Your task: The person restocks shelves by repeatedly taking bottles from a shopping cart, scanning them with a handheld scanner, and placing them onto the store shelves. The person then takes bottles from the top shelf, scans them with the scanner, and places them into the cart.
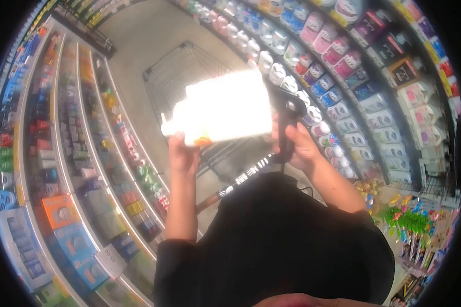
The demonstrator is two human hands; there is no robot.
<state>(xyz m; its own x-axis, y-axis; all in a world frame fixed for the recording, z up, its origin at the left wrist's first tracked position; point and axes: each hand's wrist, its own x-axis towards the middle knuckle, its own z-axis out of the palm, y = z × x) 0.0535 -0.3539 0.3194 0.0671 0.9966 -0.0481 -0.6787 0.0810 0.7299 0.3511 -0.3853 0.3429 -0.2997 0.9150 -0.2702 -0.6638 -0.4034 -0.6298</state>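
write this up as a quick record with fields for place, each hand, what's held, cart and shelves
place: a shop aisle
left hand: holding the white item near its lower left end
right hand: gripping a black handheld device beside the item's right end
item detail: orange patch at the lower edge; the rest too overexposed to read
cart: wire shopping cart in front of the person, beyond the item
left shelves: boxes and small packs
right shelves: rows of bottles and pouches
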